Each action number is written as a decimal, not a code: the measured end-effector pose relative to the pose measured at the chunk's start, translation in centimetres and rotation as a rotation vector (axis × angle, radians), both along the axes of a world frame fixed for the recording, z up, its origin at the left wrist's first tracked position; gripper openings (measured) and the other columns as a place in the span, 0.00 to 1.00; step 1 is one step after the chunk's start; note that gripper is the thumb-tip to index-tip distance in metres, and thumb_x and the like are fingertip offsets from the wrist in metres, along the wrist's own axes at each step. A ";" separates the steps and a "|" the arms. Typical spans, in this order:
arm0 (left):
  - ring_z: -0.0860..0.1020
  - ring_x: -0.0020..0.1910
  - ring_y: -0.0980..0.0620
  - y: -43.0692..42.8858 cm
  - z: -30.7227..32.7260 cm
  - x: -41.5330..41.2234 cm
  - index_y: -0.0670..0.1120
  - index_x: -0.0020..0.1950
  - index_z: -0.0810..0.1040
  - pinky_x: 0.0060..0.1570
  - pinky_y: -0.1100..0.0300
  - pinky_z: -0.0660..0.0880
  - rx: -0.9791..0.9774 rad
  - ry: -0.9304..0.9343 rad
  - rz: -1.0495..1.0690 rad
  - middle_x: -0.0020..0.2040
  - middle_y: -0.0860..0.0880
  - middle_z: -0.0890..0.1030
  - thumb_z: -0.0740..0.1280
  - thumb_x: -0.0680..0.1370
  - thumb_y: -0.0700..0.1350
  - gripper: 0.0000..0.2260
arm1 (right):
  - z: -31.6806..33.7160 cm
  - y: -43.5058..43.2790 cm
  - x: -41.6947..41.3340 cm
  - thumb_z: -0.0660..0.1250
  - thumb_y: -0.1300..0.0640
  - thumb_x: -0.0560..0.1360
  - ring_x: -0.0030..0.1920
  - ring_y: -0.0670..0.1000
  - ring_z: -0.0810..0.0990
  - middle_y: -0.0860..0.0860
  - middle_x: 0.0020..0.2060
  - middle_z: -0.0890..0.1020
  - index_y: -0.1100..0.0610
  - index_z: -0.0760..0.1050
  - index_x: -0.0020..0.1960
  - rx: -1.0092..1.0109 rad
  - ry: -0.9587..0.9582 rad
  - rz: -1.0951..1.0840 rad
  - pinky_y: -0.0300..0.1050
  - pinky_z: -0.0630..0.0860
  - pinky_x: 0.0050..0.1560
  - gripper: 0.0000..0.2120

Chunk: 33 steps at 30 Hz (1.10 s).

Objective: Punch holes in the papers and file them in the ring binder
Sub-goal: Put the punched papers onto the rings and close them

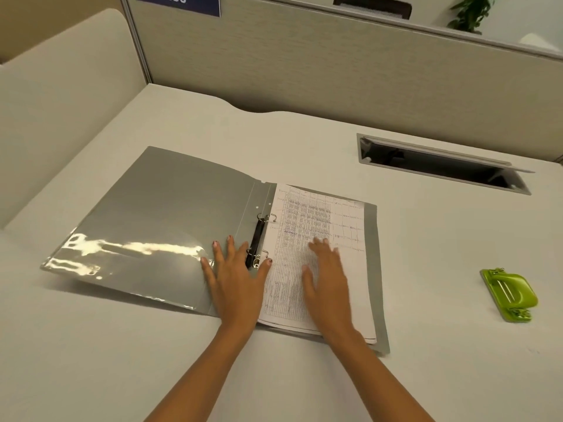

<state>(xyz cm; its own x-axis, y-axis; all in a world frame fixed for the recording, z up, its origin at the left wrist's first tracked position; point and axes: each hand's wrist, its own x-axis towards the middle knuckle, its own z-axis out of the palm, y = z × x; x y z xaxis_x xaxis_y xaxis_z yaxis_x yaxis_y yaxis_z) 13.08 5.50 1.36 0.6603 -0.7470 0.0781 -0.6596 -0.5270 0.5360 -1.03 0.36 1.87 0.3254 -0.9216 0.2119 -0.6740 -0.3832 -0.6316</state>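
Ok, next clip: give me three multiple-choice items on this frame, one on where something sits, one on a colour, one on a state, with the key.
1. Where is the hole punch relative to the ring binder?
A. On the desk to its right, apart from it
B. On the left cover
C. On top of the papers

2. What colour is the hole punch?
A. Black
B. Green
C. Red

3. What state are the binder's rings in?
A. Closed through the papers
B. Open
C. Removed from the binder

Key: 1 A, it lies alone on the desk right of the binder. 2 B, its body is bright green. 3 B, the ring halves stand apart beside the papers, while the left hand lies flat by the rings and the right hand lies flat on the sheets.
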 end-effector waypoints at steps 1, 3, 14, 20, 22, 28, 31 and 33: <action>0.50 0.78 0.47 0.1 -0.1 0.1 0.49 0.71 0.70 0.74 0.50 0.37 -0.028 -0.001 0.002 0.77 0.47 0.60 0.62 0.77 0.60 0.25 | 0.3 0.5 0.8 0.60 0.58 0.80 0.76 0.47 0.55 0.48 0.73 0.66 0.53 0.67 0.71 0.041 -0.051 0.049 0.34 0.47 0.73 0.19; 0.54 0.78 0.46 0.4 -0.4 0.3 0.47 0.64 0.76 0.75 0.50 0.41 -0.074 0.004 0.016 0.76 0.46 0.64 0.65 0.78 0.54 0.18 | 0.4 1.0 2.2 0.60 0.58 0.80 0.75 0.46 0.59 0.47 0.71 0.69 0.51 0.68 0.68 0.093 -0.106 0.128 0.33 0.49 0.74 0.17; 0.62 0.75 0.41 0.5 0.1 0.5 0.41 0.51 0.79 0.75 0.42 0.51 -0.186 0.050 0.096 0.71 0.40 0.71 0.70 0.76 0.44 0.08 | -1.3 1.1 2.9 0.60 0.59 0.79 0.73 0.41 0.62 0.44 0.70 0.70 0.52 0.70 0.65 0.172 -0.110 0.219 0.40 0.57 0.75 0.15; 0.55 0.77 0.48 0.5 0.5 0.7 0.45 0.66 0.74 0.76 0.50 0.42 -0.134 0.115 0.078 0.76 0.44 0.64 0.61 0.78 0.59 0.23 | -1.3 1.0 2.9 0.60 0.59 0.79 0.73 0.42 0.62 0.44 0.70 0.69 0.52 0.69 0.67 0.169 -0.130 0.209 0.46 0.60 0.74 0.17; 0.49 0.78 0.49 0.2 0.5 0.6 0.48 0.73 0.68 0.74 0.50 0.36 -0.037 0.094 0.014 0.78 0.46 0.57 0.50 0.76 0.68 0.34 | -1.2 1.2 3.3 0.60 0.56 0.79 0.75 0.44 0.58 0.46 0.73 0.65 0.53 0.65 0.71 0.126 -0.067 0.195 0.46 0.54 0.76 0.21; 0.41 0.78 0.46 -0.8 0.0 0.5 0.48 0.79 0.50 0.72 0.42 0.32 0.168 -0.098 -0.040 0.80 0.46 0.48 0.34 0.68 0.73 0.46 | -2.6 1.6 3.6 0.44 0.44 0.79 0.78 0.49 0.42 0.52 0.78 0.47 0.56 0.48 0.78 -0.031 0.253 0.209 0.44 0.40 0.76 0.31; 0.41 0.78 0.45 -1.4 -0.2 0.4 0.46 0.79 0.50 0.72 0.42 0.31 0.161 -0.116 -0.021 0.80 0.46 0.49 0.37 0.70 0.73 0.45 | -2.9 1.7 3.3 0.45 0.44 0.80 0.78 0.48 0.45 0.53 0.78 0.50 0.58 0.51 0.78 -0.085 0.314 0.188 0.46 0.43 0.76 0.30; 0.44 0.78 0.44 -1.7 -0.4 0.3 0.45 0.78 0.53 0.71 0.41 0.31 0.139 -0.126 -0.004 0.79 0.45 0.53 0.40 0.71 0.72 0.44 | -3.0 1.8 3.4 0.42 0.43 0.80 0.78 0.48 0.46 0.53 0.78 0.51 0.59 0.52 0.77 -0.080 0.326 0.174 0.46 0.45 0.76 0.31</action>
